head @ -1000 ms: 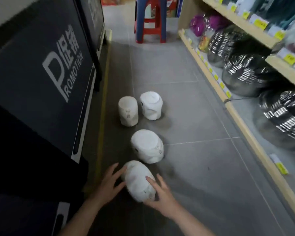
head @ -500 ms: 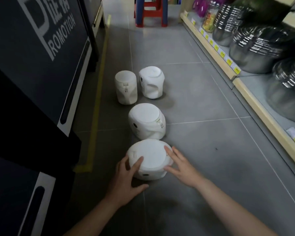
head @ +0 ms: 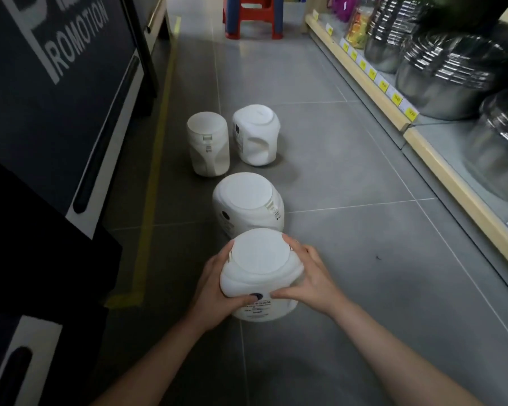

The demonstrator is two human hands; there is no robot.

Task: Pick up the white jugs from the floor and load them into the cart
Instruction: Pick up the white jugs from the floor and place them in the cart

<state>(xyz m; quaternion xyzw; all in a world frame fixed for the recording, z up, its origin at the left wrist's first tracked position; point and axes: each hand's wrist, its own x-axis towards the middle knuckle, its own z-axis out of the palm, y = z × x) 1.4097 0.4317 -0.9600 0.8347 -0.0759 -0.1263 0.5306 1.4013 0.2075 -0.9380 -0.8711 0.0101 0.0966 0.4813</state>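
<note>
Grey tiled floor [head: 349,159] across frame. Three white jugs [head: 247,207] standing at centre. Nearest jug [head: 260,276] lower centre, clamped between both palms. Left hand [head: 214,288] curled round left side, thumb on front label. Right hand [head: 313,278] curled round right side, fingertips at rim.

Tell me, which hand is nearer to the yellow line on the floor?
Left. The left hand grips the nearest jug's side facing the yellow line; the right hand grips the jug's opposite side, toward the shelves.
</note>
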